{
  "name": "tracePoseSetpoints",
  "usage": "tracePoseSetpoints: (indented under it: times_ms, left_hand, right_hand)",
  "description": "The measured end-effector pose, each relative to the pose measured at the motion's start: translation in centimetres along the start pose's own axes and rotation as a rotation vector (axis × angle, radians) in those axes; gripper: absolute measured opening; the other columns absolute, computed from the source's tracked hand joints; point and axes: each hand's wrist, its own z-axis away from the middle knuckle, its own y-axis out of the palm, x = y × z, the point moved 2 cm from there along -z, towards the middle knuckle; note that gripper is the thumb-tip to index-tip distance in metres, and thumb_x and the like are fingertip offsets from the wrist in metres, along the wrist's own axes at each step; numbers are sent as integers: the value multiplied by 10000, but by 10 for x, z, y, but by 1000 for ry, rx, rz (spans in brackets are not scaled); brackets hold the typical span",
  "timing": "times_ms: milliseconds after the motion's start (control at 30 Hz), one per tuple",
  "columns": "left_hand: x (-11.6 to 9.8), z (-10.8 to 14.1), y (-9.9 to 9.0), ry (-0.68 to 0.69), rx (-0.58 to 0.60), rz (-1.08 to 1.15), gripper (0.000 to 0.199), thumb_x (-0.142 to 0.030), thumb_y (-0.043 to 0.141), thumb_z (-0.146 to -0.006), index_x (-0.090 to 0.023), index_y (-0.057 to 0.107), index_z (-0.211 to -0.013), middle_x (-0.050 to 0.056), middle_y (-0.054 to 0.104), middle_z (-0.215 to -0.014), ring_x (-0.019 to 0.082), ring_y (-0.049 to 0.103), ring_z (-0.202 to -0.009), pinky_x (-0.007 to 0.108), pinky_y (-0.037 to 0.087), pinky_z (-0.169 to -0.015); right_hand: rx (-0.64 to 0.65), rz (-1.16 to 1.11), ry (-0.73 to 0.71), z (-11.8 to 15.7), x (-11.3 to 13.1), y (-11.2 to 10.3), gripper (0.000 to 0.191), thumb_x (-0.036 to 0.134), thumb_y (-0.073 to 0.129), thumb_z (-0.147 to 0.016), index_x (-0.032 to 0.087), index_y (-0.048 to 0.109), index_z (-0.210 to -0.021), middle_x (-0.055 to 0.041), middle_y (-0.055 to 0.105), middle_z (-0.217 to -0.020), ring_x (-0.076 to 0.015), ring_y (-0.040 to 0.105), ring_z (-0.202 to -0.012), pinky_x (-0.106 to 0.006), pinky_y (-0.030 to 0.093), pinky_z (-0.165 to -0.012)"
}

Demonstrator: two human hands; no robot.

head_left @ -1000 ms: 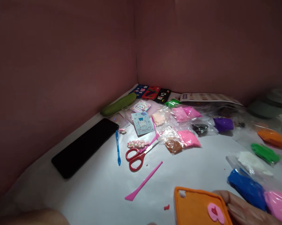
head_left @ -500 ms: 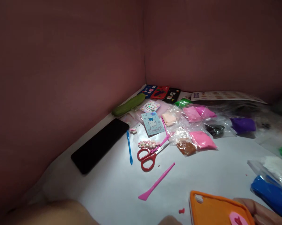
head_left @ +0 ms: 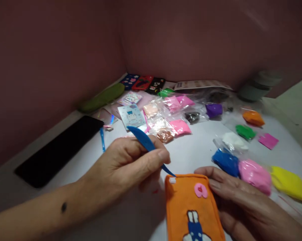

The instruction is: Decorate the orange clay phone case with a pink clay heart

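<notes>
My left hand [head_left: 130, 164] pinches a blue modelling tool [head_left: 144, 139] between thumb and fingers. The tool's thin tip is at the top left edge of an orange clay-covered phone case [head_left: 181, 201], by a small pale cutout in its corner. On the case are a pink clay shape with a red middle [head_left: 200, 190] and a blue-and-white figure [head_left: 194, 227], cut off by the frame's bottom. My right hand [head_left: 243, 201] grips the case along its right edge, fingers curled at the top corner. A red clay scrap [head_left: 155, 191] lies left of the case.
A black phone [head_left: 63, 150] and a green cucumber-like thing [head_left: 103, 97] lie left. Bagged clay covers the middle and right, including blue [head_left: 225, 162], pink [head_left: 255, 175] and yellow [head_left: 290, 184]. Decorated cases [head_left: 142, 82] lie at the back, and a blurred bottle [head_left: 257, 87] stands back right.
The view has swung to the right. My left hand has come into full view holding the blue tool at the case's top edge. More of the orange case and my right hand now shows.
</notes>
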Motion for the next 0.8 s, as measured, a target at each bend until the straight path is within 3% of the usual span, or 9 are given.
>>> tracePoseSetpoints:
  times_ms: [100,200,367,667,800]
  left_hand:
    - [6,-6,3,32,39,-45,442,-316,499,-932,-139,548,-530,-21,544,-552,45,468,-491,112,345,-411]
    - [7,-8,6,64,51,-71,408,-264,496,-930,-138,557,-547,-33,528,-552,36,451,-481,99,349,-413]
    - [6,-8,8,67,42,-99,406,-270,494,-934,-138,551,-554,-39,512,-559,32,444,-494,88,351,-423]
    - [6,-7,6,61,47,-31,349,-275,518,-926,-140,584,-611,-46,511,-547,33,434,-476,105,322,-393]
    - [6,-6,5,-1,52,68,302,-258,535,-914,-136,573,-641,-43,520,-535,36,445,-480,114,314,-415]
  right_hand:
    - [-2,-99,-34,0,7,13,70,279,686,-845,248,730,-889,-20,667,-814,-160,643,-786,-251,539,-711]
    - [-24,-131,-56,1,8,12,71,252,699,-840,225,735,-894,-16,670,-812,-125,627,-737,-218,534,-685]
    - [5,-159,-75,4,7,10,68,236,690,-846,219,744,-883,-23,693,-814,-124,642,-764,-198,537,-690]
    - [-51,-139,-94,3,10,14,68,240,749,-782,204,709,-740,-6,673,-784,-120,633,-740,-188,537,-681]
    - [-48,-84,-69,1,5,10,119,310,758,-766,204,712,-793,-17,664,-765,-154,645,-757,-228,545,-688]
